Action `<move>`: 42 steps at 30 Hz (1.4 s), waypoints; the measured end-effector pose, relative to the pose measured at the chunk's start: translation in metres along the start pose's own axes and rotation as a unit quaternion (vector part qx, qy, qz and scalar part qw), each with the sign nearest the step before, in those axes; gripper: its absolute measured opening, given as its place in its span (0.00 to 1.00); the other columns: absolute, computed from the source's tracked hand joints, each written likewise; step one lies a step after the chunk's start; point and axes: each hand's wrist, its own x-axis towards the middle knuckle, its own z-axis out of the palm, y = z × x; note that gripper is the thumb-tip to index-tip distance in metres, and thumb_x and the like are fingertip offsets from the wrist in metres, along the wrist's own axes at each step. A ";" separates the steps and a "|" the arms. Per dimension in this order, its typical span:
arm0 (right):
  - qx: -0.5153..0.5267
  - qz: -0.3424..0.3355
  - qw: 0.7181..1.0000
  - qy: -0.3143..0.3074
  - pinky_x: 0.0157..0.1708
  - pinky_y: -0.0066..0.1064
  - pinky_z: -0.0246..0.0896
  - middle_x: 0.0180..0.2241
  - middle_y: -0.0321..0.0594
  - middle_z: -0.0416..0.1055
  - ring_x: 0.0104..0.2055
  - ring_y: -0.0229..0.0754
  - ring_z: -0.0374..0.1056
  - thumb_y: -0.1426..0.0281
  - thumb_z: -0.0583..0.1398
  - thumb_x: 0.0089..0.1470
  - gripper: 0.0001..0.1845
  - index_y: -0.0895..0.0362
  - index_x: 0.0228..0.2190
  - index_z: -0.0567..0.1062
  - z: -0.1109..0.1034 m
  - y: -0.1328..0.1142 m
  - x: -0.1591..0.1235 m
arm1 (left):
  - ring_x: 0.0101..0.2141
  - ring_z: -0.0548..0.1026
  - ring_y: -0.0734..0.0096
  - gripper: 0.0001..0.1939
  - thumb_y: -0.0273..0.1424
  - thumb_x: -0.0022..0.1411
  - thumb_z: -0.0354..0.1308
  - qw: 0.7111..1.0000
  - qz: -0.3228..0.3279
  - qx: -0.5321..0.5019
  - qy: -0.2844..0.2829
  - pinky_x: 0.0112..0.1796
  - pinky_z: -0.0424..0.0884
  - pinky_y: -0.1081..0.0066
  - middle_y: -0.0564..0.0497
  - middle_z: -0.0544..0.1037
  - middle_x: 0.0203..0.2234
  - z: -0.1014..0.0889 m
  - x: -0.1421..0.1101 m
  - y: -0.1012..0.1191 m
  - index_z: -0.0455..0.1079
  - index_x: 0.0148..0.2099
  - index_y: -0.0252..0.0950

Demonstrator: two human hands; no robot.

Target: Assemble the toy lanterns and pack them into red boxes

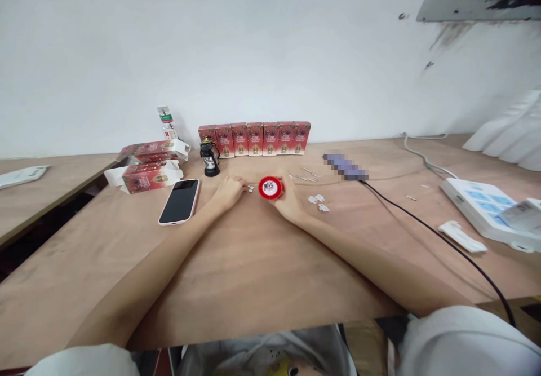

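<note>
Two red printed cartons [149, 177] lie on the tabletop [245, 269] with their flaps open, pushed to the far left, probably to keep them off the middle. Nearer the person, a pink-cased phone [180, 202] lies flat, screen up. A black miniature lantern [210, 163] stands upright on its round base before the left end of a row of seven red boxes [256, 139]; set side by side near the wall, they look easy to count and leave the front free.

The left hand [229, 192] rests with its fingertips just beside small pale discs [251, 189] — whether it pinches one, I cannot tell. The right hand [289, 198] is closed around a red-rimmed round piece [270, 188] at the centre, its pale face turned up, likely so the person can see it. To the right, thin sticks [305, 175] and small white plastic pieces [323, 208] lie loose in separate groups — seemingly sorted, within reach. Farther right, a black cable [426, 227] runs clear of both hands.
</note>
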 end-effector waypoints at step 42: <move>-0.046 0.001 0.999 -0.004 0.43 0.43 0.63 0.40 0.43 0.70 0.43 0.48 0.66 0.69 0.63 0.43 0.18 0.53 0.39 0.68 -0.002 -0.006 -0.001 | 0.29 0.72 0.71 0.09 0.31 0.47 0.65 0.938 -0.072 -0.336 0.040 0.33 0.69 0.69 0.52 0.74 0.26 -0.029 0.008 0.063 0.68 0.28 0.34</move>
